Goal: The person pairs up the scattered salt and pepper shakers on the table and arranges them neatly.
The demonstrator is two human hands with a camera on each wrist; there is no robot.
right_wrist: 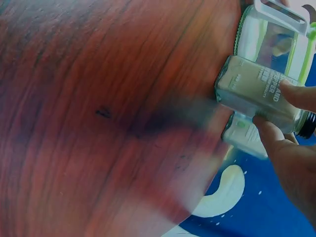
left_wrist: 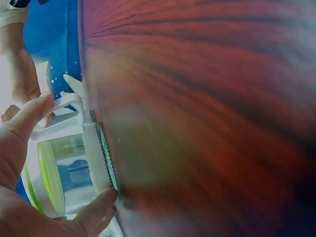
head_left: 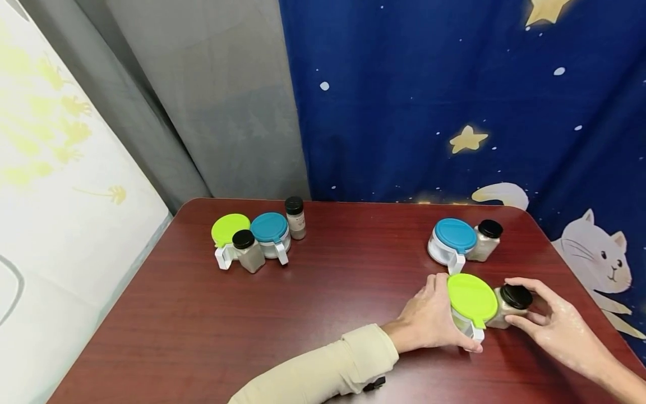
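At the lower right of the head view, we see the left hand [head_left: 431,317] with fingers and thumb clamped around a green-lidded jar [head_left: 471,300]. Just beside it, the right hand [head_left: 562,328] pinches a black-capped shaker [head_left: 508,306] between thumb and fingers. Above them in the frame, we find a blue-lidded jar [head_left: 452,241] and a second shaker [head_left: 484,244]; left of centre, four more containers [head_left: 259,231] stand on the table [head_left: 328,286].

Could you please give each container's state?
Held green-lidded jar, closed, in left hand
Held spice jar, capped, in right hand
Right blue-lidded jar, closed, upright
Rear-right spice jar, capped, upright
Left green-lidded jar, closed, upright
Left blue-lidded jar, closed, upright
Left square spice jar, capped, upright
Round spice bottle, capped, upright
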